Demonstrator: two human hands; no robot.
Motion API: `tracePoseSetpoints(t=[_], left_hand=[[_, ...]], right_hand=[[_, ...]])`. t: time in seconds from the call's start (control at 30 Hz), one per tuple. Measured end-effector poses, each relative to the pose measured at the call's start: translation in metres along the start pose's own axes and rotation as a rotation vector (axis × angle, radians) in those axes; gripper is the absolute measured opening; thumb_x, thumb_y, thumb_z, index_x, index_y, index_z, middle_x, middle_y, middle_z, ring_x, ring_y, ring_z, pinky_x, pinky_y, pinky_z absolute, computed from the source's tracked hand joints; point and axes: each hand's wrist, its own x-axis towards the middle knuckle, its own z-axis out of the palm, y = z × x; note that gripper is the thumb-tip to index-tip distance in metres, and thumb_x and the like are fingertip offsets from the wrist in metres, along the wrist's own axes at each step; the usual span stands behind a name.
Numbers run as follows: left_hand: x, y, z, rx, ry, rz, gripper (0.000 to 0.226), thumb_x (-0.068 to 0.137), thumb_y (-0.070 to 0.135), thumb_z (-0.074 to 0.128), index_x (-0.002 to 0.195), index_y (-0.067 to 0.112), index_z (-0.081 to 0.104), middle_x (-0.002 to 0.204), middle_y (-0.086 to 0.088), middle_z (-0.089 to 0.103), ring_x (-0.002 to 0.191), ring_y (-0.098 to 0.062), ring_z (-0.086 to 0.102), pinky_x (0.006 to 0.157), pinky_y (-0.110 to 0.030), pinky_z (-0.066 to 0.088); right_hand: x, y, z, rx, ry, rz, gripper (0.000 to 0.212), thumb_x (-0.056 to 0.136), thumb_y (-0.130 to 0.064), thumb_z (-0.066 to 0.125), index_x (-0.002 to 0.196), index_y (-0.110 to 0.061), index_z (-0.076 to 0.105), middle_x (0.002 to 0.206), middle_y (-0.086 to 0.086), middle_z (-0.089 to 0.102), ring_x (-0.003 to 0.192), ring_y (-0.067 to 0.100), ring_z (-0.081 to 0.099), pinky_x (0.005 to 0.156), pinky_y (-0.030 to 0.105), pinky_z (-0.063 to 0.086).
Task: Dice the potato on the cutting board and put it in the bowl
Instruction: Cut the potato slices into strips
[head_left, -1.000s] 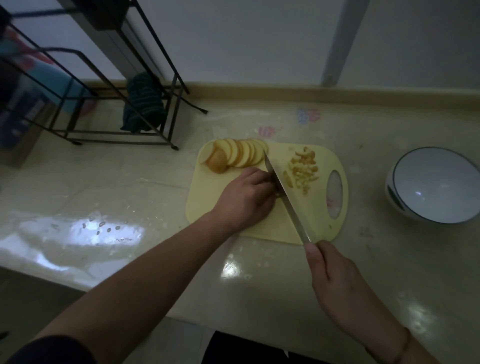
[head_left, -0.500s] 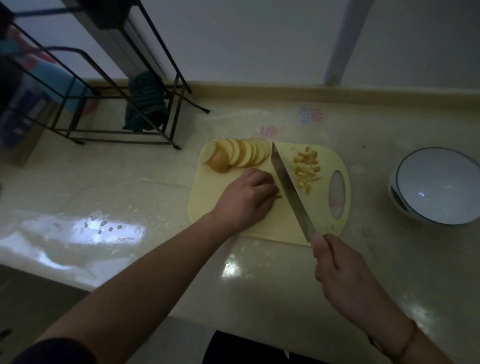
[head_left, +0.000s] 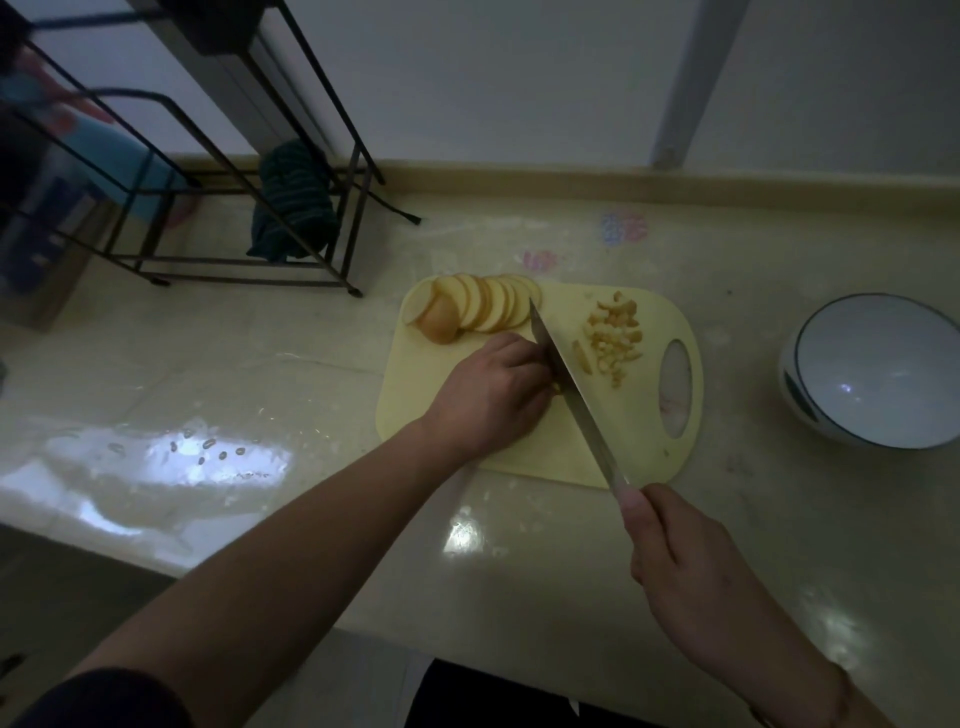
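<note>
Pale yellow cutting board (head_left: 524, 457) lies flat, fanned potato slices (head_left: 488, 307) overlapping at its far left corner, small potato dice (head_left: 613, 332) heaped near its handle hole; white, dark-rimmed bowl (head_left: 878, 371) sits empty, well right

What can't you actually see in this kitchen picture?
Head view only:
- The potato piece being cut: hidden under the left hand.
- The knife handle: wrapped inside the right hand.
- The dark rack: its top runs off the upper edge.
- The bowl: its right side is cut off by the frame edge.
</note>
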Motion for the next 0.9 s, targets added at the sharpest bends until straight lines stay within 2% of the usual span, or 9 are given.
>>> tracePoseSetpoints(t=[0.1,0.4,0.57,0.67,0.8,0.9], left_hand=[[0.001,-0.002,-0.001,0.002,-0.007,0.004,0.017,0.088,0.016,0.067,0.098,0.005,0.076,0.099,-0.011,0.069,0.091,-0.032,0.062,0.076,-0.04,0.053],[0.001,-0.003,-0.001,-0.022,0.018,0.037,0.015,0.088,0.013,0.068,0.096,0.005,0.077,0.098,-0.011,0.07,0.09,-0.031,0.064,0.079,-0.037,0.052],[-0.001,-0.004,0.001,-0.046,0.044,0.044,0.011,0.089,0.01,0.07,0.095,0.004,0.077,0.098,-0.011,0.07,0.089,-0.031,0.065,0.079,-0.039,0.052],[-0.003,-0.006,0.002,-0.045,0.069,0.06,0.012,0.09,0.011,0.07,0.095,0.004,0.078,0.099,-0.012,0.07,0.089,-0.03,0.065,0.079,-0.038,0.051],[-0.006,-0.008,0.003,-0.041,0.086,0.066,0.01,0.09,0.011,0.072,0.095,0.005,0.078,0.098,-0.011,0.069,0.09,-0.029,0.064,0.077,-0.037,0.052],[-0.007,-0.009,0.003,-0.041,0.107,0.085,0.008,0.087,0.008,0.074,0.092,0.003,0.078,0.097,-0.013,0.069,0.09,-0.031,0.064,0.076,-0.039,0.053]], right_hand=[[-0.003,0.001,-0.001,-0.007,-0.018,-0.011,0.039,0.094,-0.051,0.034,0.074,-0.022,0.052,0.065,-0.004,0.062,0.058,0.009,0.058,0.062,0.035,0.046],[0.0,0.004,0.001,-0.01,-0.035,-0.002,0.043,0.092,-0.053,0.03,0.074,-0.021,0.052,0.059,0.002,0.058,0.058,0.009,0.057,0.062,0.034,0.045],[0.016,0.003,0.005,-0.043,-0.038,0.004,0.048,0.092,-0.053,0.026,0.073,-0.016,0.049,0.061,0.004,0.055,0.061,0.009,0.055,0.06,0.027,0.041],[0.016,0.003,0.005,-0.039,-0.029,-0.004,0.048,0.092,-0.054,0.026,0.073,-0.016,0.049,0.061,0.004,0.055,0.06,0.01,0.054,0.061,0.029,0.042],[0.017,0.007,-0.001,-0.022,-0.008,-0.023,0.054,0.089,-0.058,0.025,0.071,-0.013,0.05,0.057,0.006,0.053,0.056,0.013,0.053,0.061,0.04,0.044],[0.017,0.005,-0.002,-0.008,-0.018,-0.015,0.057,0.088,-0.059,0.026,0.073,-0.011,0.051,0.057,0.005,0.053,0.055,0.011,0.052,0.058,0.037,0.042]])
